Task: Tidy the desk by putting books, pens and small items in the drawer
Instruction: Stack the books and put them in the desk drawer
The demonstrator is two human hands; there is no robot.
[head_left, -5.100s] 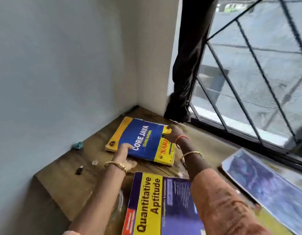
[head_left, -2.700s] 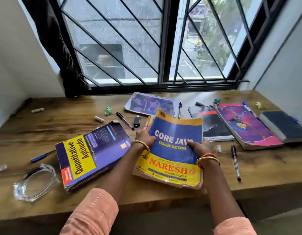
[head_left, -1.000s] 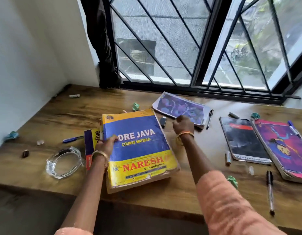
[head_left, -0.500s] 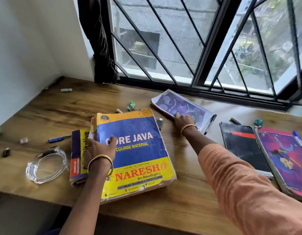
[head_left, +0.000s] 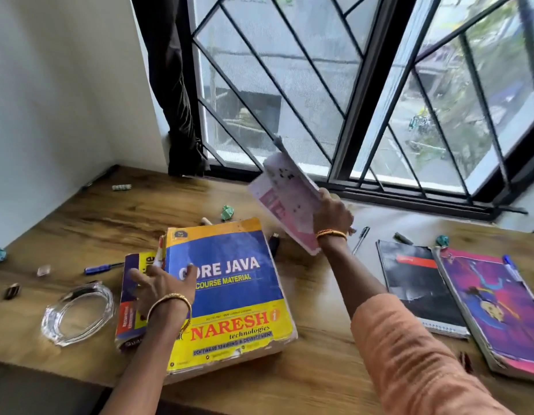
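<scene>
**Thin booklet lifted above the desk**

Right hand (head_left: 331, 215) grips a thin pink booklet (head_left: 285, 199), tilted, clear of the wooden desk (head_left: 316, 372). Left hand (head_left: 162, 284), fingers spread, lies flat on the Core Java book (head_left: 230, 295), which rests atop a second book (head_left: 131, 298).

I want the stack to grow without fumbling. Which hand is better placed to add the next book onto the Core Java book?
The right hand: it holds the thin pink-backed book tilted in the air beside the Core Java book. The left hand lies flat on that cover, probably steadying it.
</scene>
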